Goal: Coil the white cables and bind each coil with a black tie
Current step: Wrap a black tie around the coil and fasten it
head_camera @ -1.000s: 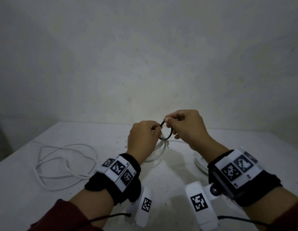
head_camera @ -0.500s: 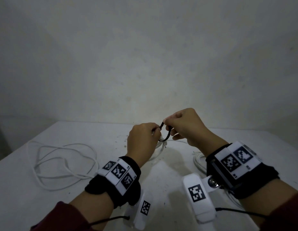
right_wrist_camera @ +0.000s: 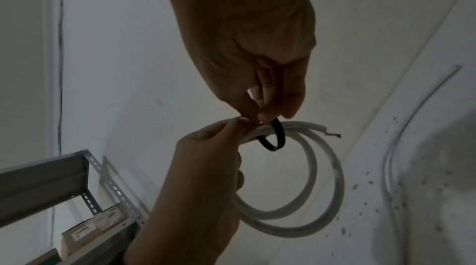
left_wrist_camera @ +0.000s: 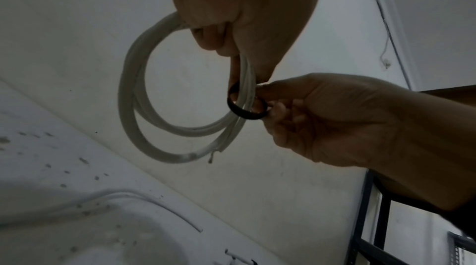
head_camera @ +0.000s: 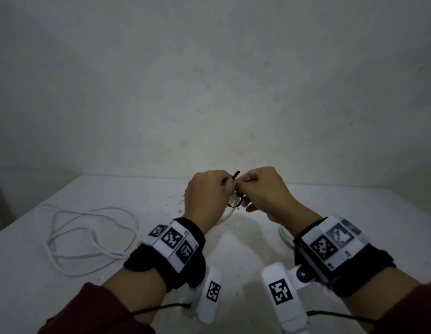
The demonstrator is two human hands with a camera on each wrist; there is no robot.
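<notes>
At frame centre, the left hand (head_camera: 207, 196) grips a round coil (left_wrist_camera: 144, 110) of smooth white cable while the right hand (head_camera: 265, 191) pinches a thin black tie (left_wrist_camera: 246, 111) looped around it, above a speckled white tabletop (head_camera: 233, 237); loose cable (head_camera: 89, 235) lies lower left, before a plain grey wall (head_camera: 209, 80).

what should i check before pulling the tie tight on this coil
1. Tie loops round the coil strands: ok, the wrist views show it encircling them.
2. Left hand holds the coil: ok.
3. Right hand pinches the tie: ok.
4. Tie snug: not ok, the loop is slack.
5. Cut cable end tucked in: not ok, it sticks out past the tie.
6. Tie end threaded through its head: cannot tell, fingers hide it.
</notes>
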